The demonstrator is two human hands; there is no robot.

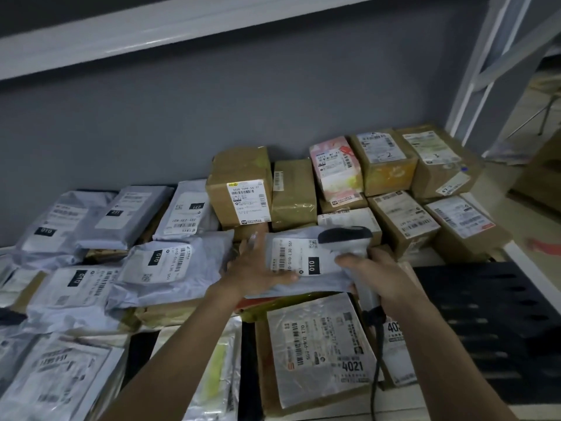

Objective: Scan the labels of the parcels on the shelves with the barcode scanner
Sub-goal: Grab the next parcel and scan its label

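My left hand (258, 270) grips the left edge of a grey poly-bag parcel (303, 262) and holds it above the pile, its white label marked "010" facing up. My right hand (384, 276) is closed around the handle of a white and black barcode scanner (346, 238). The scanner's head lies over the parcel's right end, just above the label. Its black cable (376, 360) hangs down past my right wrist. My right thumb rests on the parcel's right edge.
Grey poly-bag parcels (158, 265) cover the shelf's left and front. Taped cardboard boxes (239, 189) stand in rows at the back and right. A flat parcel marked "4021" (321, 347) lies under my hands. A black slotted panel (491, 323) sits at the right. An upper shelf beam (151, 28) runs overhead.
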